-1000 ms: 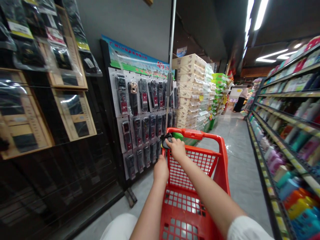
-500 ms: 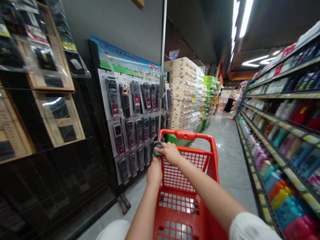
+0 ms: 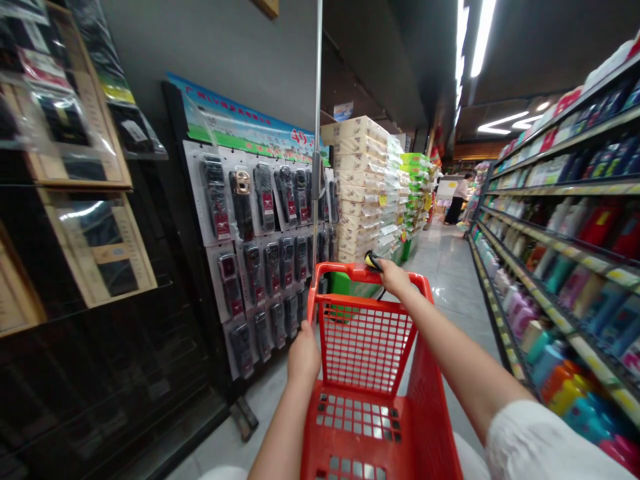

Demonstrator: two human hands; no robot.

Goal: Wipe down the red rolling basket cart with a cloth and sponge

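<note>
A red plastic shopping basket [image 3: 415, 400] with a grid-like wall stands in front of me, its red handle raised at the far end. My left hand [image 3: 304, 353] is closed round the basket's left edge. Farther off, my right hand [image 3: 396, 277] is closed on a black and yellow object [image 3: 373, 260] at the top of the red handle; its exact shape is too small to tell. Through the holes in the basket's bottom, the inside shows nothing lying in it.
Belts in packs hang on a display rack [image 3: 195, 200] at the left, beside a metal pole [image 3: 318, 87]. Boxed packs form a stack [image 3: 357, 187] beyond. Shelves of bottles [image 3: 565, 247] line the right side. A person [image 3: 457, 199] stands far down the aisle [image 3: 440, 267].
My right hand has moved right along the red handle with the dark object. My left hand has moved slightly down and left, onto the basket's edge. The view has shifted slightly.
</note>
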